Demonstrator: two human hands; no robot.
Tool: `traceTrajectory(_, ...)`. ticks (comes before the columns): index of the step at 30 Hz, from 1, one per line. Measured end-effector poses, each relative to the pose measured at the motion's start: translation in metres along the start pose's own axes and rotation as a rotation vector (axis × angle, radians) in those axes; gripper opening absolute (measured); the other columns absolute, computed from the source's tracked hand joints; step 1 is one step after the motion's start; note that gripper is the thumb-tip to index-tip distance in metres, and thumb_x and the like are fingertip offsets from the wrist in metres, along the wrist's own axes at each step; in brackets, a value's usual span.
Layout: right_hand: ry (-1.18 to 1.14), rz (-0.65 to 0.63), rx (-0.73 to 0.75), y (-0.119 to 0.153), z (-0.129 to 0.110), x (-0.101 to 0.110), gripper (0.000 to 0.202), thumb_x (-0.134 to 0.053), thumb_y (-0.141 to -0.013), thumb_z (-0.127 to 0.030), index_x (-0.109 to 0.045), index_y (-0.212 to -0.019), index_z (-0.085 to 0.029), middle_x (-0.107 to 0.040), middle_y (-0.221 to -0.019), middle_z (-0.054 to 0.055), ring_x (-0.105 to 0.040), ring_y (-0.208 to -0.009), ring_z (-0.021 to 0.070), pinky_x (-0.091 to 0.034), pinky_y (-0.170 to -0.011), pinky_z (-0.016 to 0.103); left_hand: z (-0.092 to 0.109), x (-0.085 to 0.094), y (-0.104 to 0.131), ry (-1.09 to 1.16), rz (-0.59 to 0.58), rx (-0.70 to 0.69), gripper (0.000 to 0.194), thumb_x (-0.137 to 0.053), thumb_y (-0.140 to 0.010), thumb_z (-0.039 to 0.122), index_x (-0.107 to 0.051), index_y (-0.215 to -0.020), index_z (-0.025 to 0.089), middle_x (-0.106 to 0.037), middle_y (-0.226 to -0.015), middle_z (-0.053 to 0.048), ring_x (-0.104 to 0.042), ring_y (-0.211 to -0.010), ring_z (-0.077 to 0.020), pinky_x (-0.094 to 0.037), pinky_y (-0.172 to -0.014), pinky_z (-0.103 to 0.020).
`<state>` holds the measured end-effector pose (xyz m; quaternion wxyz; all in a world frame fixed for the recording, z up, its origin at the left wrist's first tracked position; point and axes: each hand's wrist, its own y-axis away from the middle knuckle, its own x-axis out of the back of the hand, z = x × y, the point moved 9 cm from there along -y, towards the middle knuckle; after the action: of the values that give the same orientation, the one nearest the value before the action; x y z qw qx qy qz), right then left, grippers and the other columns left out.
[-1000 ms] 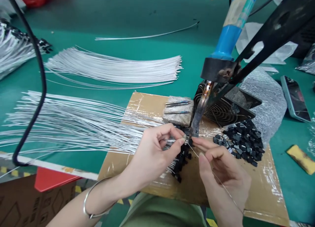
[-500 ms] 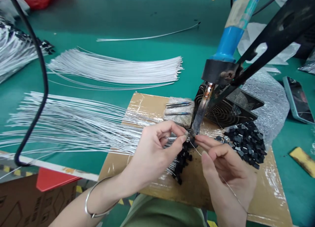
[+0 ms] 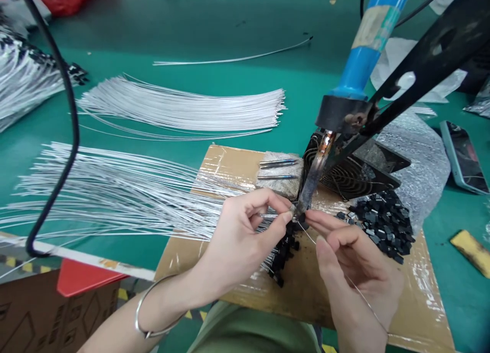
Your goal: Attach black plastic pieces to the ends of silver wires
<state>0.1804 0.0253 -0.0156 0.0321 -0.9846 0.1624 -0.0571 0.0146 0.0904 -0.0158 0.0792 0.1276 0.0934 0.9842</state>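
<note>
Left hand and right hand pinch wires at the soldering iron; no legible writing.

Blue soldering iron handle — silvery wires, black parts — green tabletop.

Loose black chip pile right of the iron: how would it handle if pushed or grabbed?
The chip pile would probably scatter rather than slide as one: it is many small separate pieces heaped on taped cardboard. Each looks light and blocky, so unlikely to roll. Their smallness suggests pinching one at a time.
</note>
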Motion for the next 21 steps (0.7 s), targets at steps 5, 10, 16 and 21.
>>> traceTrajectory(5, -0.021, 0.012, -0.006, -0.0008, 0.002, 0.0001, 0.021, -0.071, -0.091, -0.014, -0.063, -0.075, -0.023, -0.083, -0.115, 0.006, -0.08, -0.107, 0.0205, -0.064, -0.092, 0.028, 0.0014, 0.0003, 0.0006, 0.011, 0.002, -0.007, 0.01, -0.067, -0.082, 0.022, -0.068, -0.072, 0.018, -0.077, -0.084, -0.006, -0.06, -0.065, -0.015, -0.032, -0.051, -0.027)
traceTrajectory(10, -0.015, 0.009, -0.009, 0.0005, 0.0023, -0.0003, 0.019, -0.073, -0.091, -0.015, -0.064, -0.075, -0.023, -0.083, -0.115, 0.006, -0.08, -0.108, 0.0205, -0.064, -0.094, 0.028, 0.0019, 0.0016, -0.0002, -0.005, 0.004, -0.016, 0.011, -0.066, -0.083, 0.022, -0.069, -0.073, 0.018, -0.077, -0.085, -0.006, -0.058, -0.065, -0.0146, -0.032, -0.052, -0.027)
traceTrajectory(16, -0.012, 0.01, 0.0, 0.0011, 0.0034, -0.0003, 0.019, -0.072, -0.091, -0.014, -0.064, -0.076, -0.023, -0.083, -0.115, 0.006, -0.08, -0.108, 0.0205, -0.064, -0.091, 0.027, 0.0014, 0.0016, -0.0002, -0.029, 0.012, -0.021, 0.01, -0.067, -0.083, 0.021, -0.07, -0.074, 0.017, -0.077, -0.085, -0.005, -0.055, -0.063, -0.0131, -0.032, -0.052, -0.026)
traceTrajectory(21, -0.017, 0.024, -0.004, 0.002, 0.0037, 0.0001, 0.019, -0.071, -0.092, -0.016, -0.063, -0.076, -0.022, -0.083, -0.115, 0.008, -0.08, -0.106, 0.0217, -0.064, -0.089, 0.028, 0.0014, 0.0014, -0.0008, -0.025, 0.01, -0.018, 0.01, -0.068, -0.083, 0.021, -0.069, -0.073, 0.018, -0.077, -0.083, -0.005, -0.055, -0.062, -0.0137, -0.031, -0.051, -0.026)
